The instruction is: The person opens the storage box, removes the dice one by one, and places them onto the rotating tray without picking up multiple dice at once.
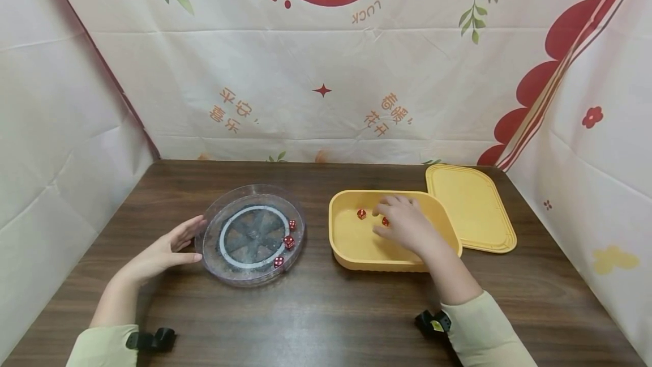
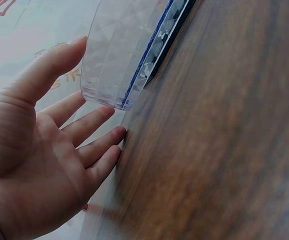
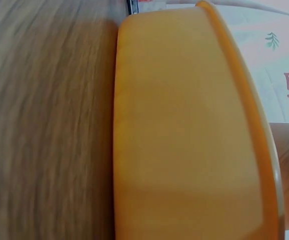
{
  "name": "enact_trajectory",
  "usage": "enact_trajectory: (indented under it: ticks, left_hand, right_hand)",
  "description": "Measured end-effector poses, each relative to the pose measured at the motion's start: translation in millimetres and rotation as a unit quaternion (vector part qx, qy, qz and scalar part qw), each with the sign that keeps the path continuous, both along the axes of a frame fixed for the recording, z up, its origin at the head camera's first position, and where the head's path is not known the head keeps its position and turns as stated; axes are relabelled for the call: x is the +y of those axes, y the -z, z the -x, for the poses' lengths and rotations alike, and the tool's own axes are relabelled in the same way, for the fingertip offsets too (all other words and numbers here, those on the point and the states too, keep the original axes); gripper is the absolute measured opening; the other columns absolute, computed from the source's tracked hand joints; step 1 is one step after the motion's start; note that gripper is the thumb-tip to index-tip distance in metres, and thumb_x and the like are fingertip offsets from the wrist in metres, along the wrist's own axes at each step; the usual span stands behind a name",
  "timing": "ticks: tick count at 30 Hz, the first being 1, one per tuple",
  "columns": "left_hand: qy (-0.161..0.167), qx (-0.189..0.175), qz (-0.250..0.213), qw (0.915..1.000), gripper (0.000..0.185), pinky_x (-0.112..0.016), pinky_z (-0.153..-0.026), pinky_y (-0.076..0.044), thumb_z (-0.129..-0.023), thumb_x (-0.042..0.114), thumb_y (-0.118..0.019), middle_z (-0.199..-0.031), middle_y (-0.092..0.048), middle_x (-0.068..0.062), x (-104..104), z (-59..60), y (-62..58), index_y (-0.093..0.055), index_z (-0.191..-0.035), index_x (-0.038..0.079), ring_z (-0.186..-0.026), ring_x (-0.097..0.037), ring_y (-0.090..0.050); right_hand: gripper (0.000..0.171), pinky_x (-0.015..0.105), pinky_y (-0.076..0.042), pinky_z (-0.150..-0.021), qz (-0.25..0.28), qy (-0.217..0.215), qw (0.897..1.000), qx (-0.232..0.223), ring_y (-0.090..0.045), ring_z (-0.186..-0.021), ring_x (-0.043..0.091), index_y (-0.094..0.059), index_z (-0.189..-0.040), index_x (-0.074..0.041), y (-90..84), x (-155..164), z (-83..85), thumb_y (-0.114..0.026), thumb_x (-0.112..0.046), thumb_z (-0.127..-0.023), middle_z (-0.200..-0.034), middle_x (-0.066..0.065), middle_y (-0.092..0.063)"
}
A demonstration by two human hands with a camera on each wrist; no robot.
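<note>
My left hand (image 1: 165, 251) is beside a round clear plastic dish (image 1: 253, 283), fingers spread and fairly straight, fingertips right at its side. In the left wrist view the palm of the left hand (image 2: 59, 145) faces the dish's clear wall (image 2: 117, 55). Several red dice lie along the dish's right side, among them a die (image 1: 288, 242). My right hand (image 1: 407, 225) reaches into a yellow box (image 1: 351, 245), thumb and fingers apart around a red die (image 1: 385, 221). Left of them another red die (image 1: 361, 214) lies in the box. The box wall (image 3: 184, 125) hides most of the hand in the right wrist view.
A yellow lid (image 1: 474, 208) lies flat behind and to the right of the box. Both stand on a dark wooden table (image 1: 305, 321). A printed white cloth (image 1: 285, 67) hangs behind the table and along its sides.
</note>
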State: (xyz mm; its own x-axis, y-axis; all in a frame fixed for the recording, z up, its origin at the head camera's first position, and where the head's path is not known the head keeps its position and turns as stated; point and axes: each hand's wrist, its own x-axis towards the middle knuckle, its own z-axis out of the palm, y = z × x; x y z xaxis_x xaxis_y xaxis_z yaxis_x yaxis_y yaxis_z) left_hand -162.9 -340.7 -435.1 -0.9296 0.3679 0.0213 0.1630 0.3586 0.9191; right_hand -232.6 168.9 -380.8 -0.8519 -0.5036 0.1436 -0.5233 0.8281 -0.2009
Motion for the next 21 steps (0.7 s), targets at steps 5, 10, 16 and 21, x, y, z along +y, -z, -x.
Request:
enact_trajectory:
  ticks: [5,10,16,21]
  left_hand:
    - [0.001,0.002,-0.005,1.0,0.079,-0.009,-0.098,-0.029,-0.087,0.006,-0.069,-0.151,-0.024,-0.026,1,-0.5,-1.6,-0.021,-0.15,0.0,-0.13,0.003,-0.03]
    - [0.007,0.005,-0.005,1.0,0.079,-0.009,-0.097,-0.029,-0.088,0.005,-0.068,-0.151,-0.025,-0.027,3,-0.6,-2.7,-0.02,-0.15,-0.001,-0.133,-0.005,-0.029]
    - [0.005,0.003,-0.008,1.0,0.079,-0.009,-0.097,-0.029,-0.088,0.005,-0.068,-0.151,-0.025,-0.026,3,-1.6,-4.2,-0.021,-0.15,0.0,-0.134,-0.008,-0.029]
    - [0.005,0.004,-0.008,1.0,0.078,-0.009,-0.097,-0.029,-0.088,0.005,-0.068,-0.151,-0.025,-0.027,3,-1.2,-3.1,-0.021,-0.15,0.0,-0.131,-0.001,-0.03]
  right_hand:
    - [0.027,0.058,-0.033,-0.089,-0.001,0.007,1.0,0.001,-0.046,-0.115,0.039,-0.07,-0.104,-0.009,5.6,7,3.6,-0.074,-0.025,-0.083,-0.117,0.014,-0.059]
    - [0.028,0.061,-0.032,-0.091,-0.007,0.016,1.0,-0.009,-0.047,-0.115,0.039,-0.069,-0.104,-0.009,7.9,14,6.1,-0.074,-0.027,-0.083,-0.117,0.015,-0.06]
    - [0.027,0.061,-0.032,-0.09,-0.011,0.024,0.999,-0.022,-0.046,-0.114,0.039,-0.069,-0.103,-0.01,11.1,20,9.9,-0.075,-0.027,-0.083,-0.117,0.015,-0.059]
    - [0.027,0.059,-0.032,-0.089,-0.011,0.027,0.999,-0.026,-0.047,-0.113,0.039,-0.069,-0.104,-0.011,13.1,23,12.5,-0.075,-0.027,-0.083,-0.118,0.015,-0.059]
